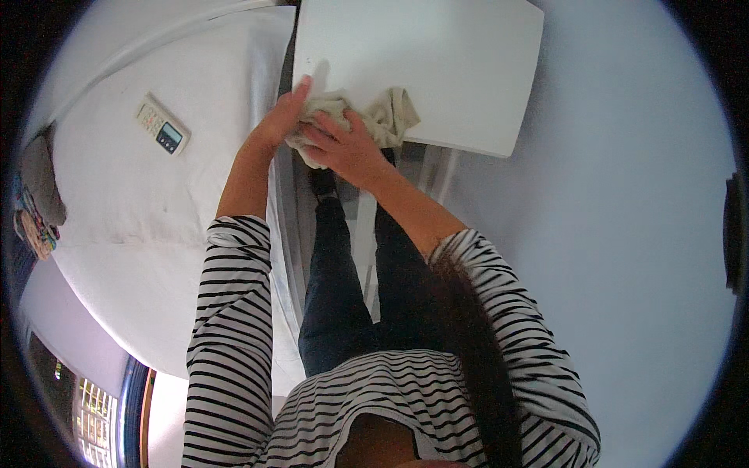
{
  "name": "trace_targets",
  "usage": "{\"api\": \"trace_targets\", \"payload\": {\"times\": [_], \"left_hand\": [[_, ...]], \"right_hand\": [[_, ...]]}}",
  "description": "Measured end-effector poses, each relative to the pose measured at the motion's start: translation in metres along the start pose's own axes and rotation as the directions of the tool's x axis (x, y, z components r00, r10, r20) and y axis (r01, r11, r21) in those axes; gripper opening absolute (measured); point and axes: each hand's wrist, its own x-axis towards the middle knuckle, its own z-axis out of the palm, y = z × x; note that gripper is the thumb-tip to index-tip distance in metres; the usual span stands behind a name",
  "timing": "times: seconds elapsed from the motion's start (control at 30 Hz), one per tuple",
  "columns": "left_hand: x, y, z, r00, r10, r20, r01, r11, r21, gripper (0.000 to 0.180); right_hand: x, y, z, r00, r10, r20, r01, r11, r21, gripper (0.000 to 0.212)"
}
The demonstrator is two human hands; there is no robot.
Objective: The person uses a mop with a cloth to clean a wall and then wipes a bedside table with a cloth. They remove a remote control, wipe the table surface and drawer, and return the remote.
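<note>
A crumpled beige cloth is bunched over the near left corner of a white tabletop, with one end folded up on the surface. My right hand grips the bunch from its near side, fingers spread over the folds. At the left edge of the top, my left hand is closed against the cloth's left side. One of its digits points up along the edge, and its other fingers are mostly hidden.
To the left is a bed with a white sheet, and a pale remote control lies on it. Grey and patterned fabric sits at the far left. A plain pale wall or floor surface fills the right. My legs stand close below the tabletop.
</note>
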Motion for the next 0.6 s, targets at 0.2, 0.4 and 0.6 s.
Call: {"api": "trace_targets", "payload": {"times": [0.2,0.4,0.6], "left_hand": [[-0.008,0.007,0.043,0.989,-0.006,-0.148,0.092,0.807,0.583,0.143],[-0.026,0.023,0.045,0.983,-0.079,-0.167,0.16,0.813,0.56,0.14],[-0.007,0.014,0.055,0.972,-0.126,-0.198,0.218,0.792,0.57,0.139]], "right_hand": [[-0.125,0.089,-0.038,0.991,0.111,-0.08,-0.124,0.972,-0.198,0.019],[-0.182,0.134,-0.126,0.782,0.586,0.214,-0.493,0.791,-0.363,0.051],[-0.203,0.167,-0.128,0.259,0.949,-0.181,-0.867,0.311,0.39,0.065]]}}
